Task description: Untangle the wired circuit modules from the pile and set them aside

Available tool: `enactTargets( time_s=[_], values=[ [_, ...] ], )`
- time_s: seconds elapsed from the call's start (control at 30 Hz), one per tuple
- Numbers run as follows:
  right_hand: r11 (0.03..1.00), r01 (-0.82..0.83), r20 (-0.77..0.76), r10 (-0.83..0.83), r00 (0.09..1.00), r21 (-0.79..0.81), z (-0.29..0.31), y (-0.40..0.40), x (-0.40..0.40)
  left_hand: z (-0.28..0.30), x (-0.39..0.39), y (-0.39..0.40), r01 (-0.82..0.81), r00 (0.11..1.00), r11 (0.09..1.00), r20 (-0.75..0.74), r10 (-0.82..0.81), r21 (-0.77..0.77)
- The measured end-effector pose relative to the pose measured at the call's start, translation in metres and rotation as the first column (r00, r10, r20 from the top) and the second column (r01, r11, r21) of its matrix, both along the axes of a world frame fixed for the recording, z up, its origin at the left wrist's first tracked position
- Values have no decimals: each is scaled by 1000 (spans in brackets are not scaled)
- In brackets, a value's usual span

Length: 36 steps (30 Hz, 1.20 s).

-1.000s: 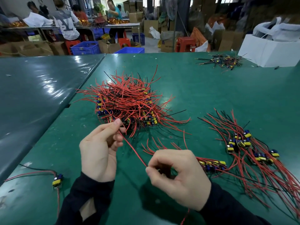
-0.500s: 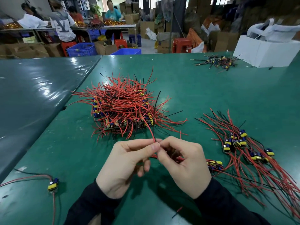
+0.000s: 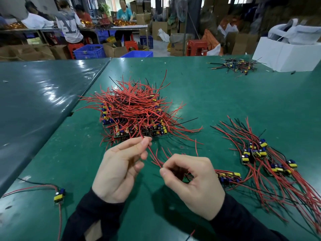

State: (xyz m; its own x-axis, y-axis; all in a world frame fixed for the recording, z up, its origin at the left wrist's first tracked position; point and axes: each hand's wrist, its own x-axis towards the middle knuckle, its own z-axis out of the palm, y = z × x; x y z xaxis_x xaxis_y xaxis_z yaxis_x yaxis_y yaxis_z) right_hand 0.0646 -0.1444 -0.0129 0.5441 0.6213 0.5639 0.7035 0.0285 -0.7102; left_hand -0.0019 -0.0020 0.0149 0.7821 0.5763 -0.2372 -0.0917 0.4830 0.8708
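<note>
Red wire taut between left hand and right hand, both grips pinching it; tangled pile behind.

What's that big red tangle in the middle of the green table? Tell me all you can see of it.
The pile is a heap of thin red wires with a few black ones, knotted together and sticking out in all directions. Beneath the wires sit small circuit boards carrying yellow and blue parts, mostly along its left and near edges. It rests on the green table, just beyond the hands. The left hand pinches a red wire at the pile's near edge; that wire runs down to the right hand.
</note>
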Motion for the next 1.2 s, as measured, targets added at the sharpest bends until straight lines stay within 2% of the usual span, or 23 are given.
enactTargets(
  time_s=[0.2, 0.3, 0.4, 0.53, 0.67, 0.77, 0.83, 0.97, 1.0, 1.07, 1.1, 1.17, 1.2],
  values=[
    [994, -104, -52, 105, 993, 11, 4, -2, -2, 5, -3, 7, -34, 999, 999, 27, 34, -6],
    [970, -241, -247, 242, 938, 36, 9, -4, -1, 8, -4, 15, 10, 997, 988, 83, 3, -155],
    [913, -394, -461, 397, 794, 107, 14, -6, 2, 11, -8, 21, 111, 983, 956, 174, -64, -273],
    [836, -516, -581, 519, 627, 190, 15, -8, 6, 11, -11, 25, 232, 958, 895, 247, -143, -381],
    [762, -586, -655, 594, 467, 274, 16, -11, 11, 9, -14, 22, 283, 931, 897, 321, -172, -340],
    [700, -609, -684, 651, 329, 374, 14, -12, 14, 6, -16, 19, 289, 907, 936, 371, -201, -199],
    [649, -618, -697, 683, 218, 443, 12, -11, 15, 2, -17, 21, 344, 858, 930, 446, -256, -128],
    [587, -616, -700, 709, 78, 526, 11, -9, 13, -3, -14, 20, 552, 668, 825, 657, -350, -122],
    [575, -606, -699, 714, 44, 549, 11, -8, 12, -3, -12, 19, 534, 675, 836, 661, -329, -129],
    [576, -588, -704, 710, 15, 568, 10, -7, 11, -3, -10, 14, 379, 779, 917, 578, -243, -127],
    [591, -584, -713, 701, 28, 557, 10, -6, 9, -2, -8, 11, 281, 833, 952, 524, -180, -119],
    [645, -572, -730, 674, 114, 506, 9, -5, 6, 0, -5, 7, 101, 902, 989, 429, -45, -108],
    [684, -564, -732, 654, 192, 463, 9, -4, 4, 0, -3, 5, 19, 920, 996, 392, 18, -89]
  ],
)
